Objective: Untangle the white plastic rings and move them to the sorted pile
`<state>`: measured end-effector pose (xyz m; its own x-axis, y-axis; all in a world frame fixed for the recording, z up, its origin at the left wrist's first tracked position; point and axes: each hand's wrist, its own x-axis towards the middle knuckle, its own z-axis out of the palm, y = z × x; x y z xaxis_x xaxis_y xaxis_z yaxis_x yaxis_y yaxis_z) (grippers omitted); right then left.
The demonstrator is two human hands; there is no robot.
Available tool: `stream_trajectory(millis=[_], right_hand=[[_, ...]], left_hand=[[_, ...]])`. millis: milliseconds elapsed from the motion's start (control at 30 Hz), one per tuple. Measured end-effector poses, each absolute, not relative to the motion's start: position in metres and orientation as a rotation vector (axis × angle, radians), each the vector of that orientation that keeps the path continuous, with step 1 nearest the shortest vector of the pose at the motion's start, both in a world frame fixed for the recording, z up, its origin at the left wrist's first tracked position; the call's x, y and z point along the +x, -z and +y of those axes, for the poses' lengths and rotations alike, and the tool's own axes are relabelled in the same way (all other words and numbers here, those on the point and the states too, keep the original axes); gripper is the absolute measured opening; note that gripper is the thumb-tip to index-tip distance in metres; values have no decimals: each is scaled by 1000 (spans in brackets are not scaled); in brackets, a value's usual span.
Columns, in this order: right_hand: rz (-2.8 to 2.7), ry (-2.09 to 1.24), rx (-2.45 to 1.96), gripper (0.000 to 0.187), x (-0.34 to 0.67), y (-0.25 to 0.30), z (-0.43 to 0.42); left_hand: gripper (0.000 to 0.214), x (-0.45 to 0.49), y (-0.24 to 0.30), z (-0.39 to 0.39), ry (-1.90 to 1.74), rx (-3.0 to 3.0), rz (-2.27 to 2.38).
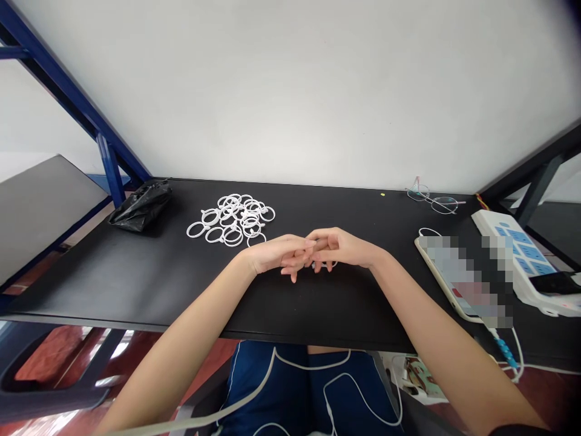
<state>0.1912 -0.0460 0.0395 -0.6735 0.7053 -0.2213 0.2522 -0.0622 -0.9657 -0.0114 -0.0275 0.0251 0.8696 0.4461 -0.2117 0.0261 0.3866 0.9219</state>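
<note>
My left hand (287, 253) and my right hand (339, 247) meet above the middle of the black table, fingertips touching and overlapping. Part of a thin white plastic ring (335, 264) shows below the curled fingers of my right hand; the fingers cover the rest of it. The fingers of my left hand are bent and pressed against those of the right, and what they pinch is hidden. Just beyond my left hand, to the left, lies a loose pile of several white rings (232, 227), some with small knobs.
A crumpled black plastic bag (143, 206) lies at the table's left. Toward the right are eyeglasses (431, 200), a phone (447, 278) with a cable, and a white power strip (517, 254). The table (190, 297) backs onto a white wall. A pale cord (254, 390) crosses my lap.
</note>
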Motion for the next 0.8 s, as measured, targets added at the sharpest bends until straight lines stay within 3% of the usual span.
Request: stream_trajectory(millis=[200,300,500,800], right_hand=[[-1540,-1257,-1212,33,200,-30,-38],[-1795,-1296,-1330,36,208,-30,-37],[-1919,-1037,-1475,20,205,-22,-37],[-2004,-881,-1500,17,201,-17,-38]], left_hand=[[32,-9,-17,-16,-727,955,718],[27,-12,-17,-11,-839,892,797],[24,-14,-20,-11,-918,871,848],[23,-10,-16,-15,-874,1021,875]])
